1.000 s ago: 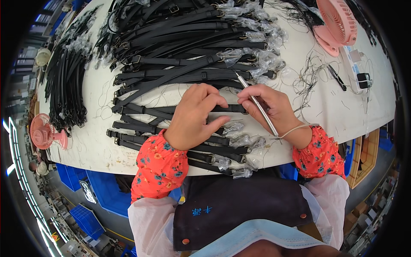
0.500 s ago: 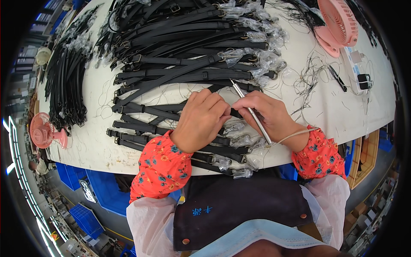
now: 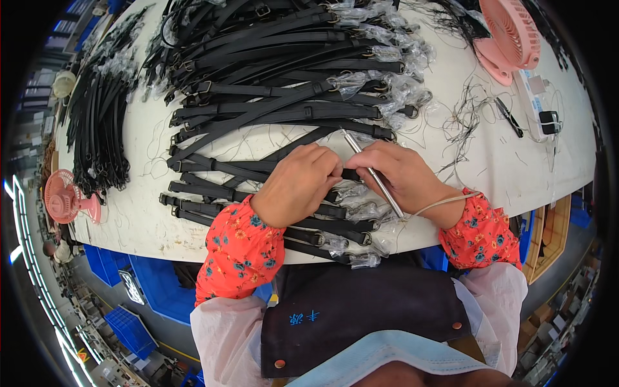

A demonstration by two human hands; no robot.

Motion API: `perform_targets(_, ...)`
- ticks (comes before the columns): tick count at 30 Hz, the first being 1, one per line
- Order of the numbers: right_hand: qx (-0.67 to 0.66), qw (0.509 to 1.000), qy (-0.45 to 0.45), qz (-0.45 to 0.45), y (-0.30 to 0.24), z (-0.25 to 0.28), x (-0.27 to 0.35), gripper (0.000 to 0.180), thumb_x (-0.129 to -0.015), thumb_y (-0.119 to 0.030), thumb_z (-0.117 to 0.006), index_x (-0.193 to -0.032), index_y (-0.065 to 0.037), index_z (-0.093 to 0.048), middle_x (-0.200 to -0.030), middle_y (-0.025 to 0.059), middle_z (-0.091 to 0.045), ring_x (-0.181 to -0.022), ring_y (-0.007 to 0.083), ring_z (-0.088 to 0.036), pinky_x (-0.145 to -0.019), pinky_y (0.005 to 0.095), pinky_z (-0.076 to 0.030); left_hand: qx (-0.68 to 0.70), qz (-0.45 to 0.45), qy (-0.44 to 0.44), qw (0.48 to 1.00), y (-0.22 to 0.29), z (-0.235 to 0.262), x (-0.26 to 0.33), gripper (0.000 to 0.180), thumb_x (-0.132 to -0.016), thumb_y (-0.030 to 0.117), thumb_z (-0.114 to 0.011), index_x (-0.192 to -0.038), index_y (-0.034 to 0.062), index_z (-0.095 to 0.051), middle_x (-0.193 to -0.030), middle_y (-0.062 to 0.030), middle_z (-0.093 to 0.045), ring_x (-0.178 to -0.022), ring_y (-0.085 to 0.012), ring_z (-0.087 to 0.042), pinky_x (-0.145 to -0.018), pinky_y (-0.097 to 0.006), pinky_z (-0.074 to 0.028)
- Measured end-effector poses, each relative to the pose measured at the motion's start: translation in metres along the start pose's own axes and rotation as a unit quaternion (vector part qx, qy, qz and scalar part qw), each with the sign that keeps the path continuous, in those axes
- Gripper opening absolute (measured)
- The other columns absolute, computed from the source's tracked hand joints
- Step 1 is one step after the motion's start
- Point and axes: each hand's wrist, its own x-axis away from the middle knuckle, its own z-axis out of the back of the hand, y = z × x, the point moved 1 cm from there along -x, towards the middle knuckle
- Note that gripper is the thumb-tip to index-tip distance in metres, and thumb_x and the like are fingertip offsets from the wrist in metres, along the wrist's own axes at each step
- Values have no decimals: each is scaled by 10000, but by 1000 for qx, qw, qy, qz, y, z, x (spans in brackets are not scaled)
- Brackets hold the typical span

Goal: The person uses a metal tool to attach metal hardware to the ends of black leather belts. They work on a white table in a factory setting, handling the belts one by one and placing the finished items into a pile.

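White desk [image 3: 148,222] spreads below. Black strap [image 3: 349,174] lies crosswise between left hand [image 3: 300,184], grip unclear, and right hand [image 3: 411,175], pinching a silver pen-shaped tool [image 3: 387,196].

This is a workshop or factory floor; black straps [image 3: 277,113] with metal buckles [image 3: 262,11] lie in overlapping rows on a broad white table [image 3: 516,177], many ends wrapped in clear plastic [image 3: 405,91], with a second heap [image 3: 100,132] to the left; loose thread [image 3: 463,119] litters the tabletop; blue crates [image 3: 131,331] stand on a grey floor [image 3: 170,331]; strip lights [image 3: 29,251] glare at the left edge; dense clutter [image 3: 569,309] fills the background; the person wears a dark work apron [image 3: 367,309] and floral sleeve covers [image 3: 242,251].
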Motion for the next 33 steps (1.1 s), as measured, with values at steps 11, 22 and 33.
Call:
perform_targets(11,-68,989,68,-111,-15,7,-4,245,-1048,-130,-573,-1284,-64,-577,-992,98,-705,-889,261,-703,-785,352,-562,101,117,25,988,-4,-6,-2,150,-825,-32,-716,-912,26,-608,-855,-50,-637,-758,-152,-611,-710,-282,-517)
perform_targets(22,-246,942,-12,-229,-13,15,-3,327,-1096,-283,-507,-1063,-1,-670,-678,13,-662,-645,86,-639,-620,250,-483,125,144,10,982,-6,-5,-4,156,-874,-7,-702,-949,17,-567,-869,-38,-632,-766,-135,-590,-727,-285,-513)
perform_targets(33,-243,942,-14,-230,-14,17,-5,322,-1096,-271,-504,-1067,2,-671,-682,15,-670,-636,85,-643,-613,247,-492,126,160,6,979,-5,-4,-4,183,-877,1,-709,-947,24,-542,-886,-41,-646,-767,-138,-593,-729,-288,-516)
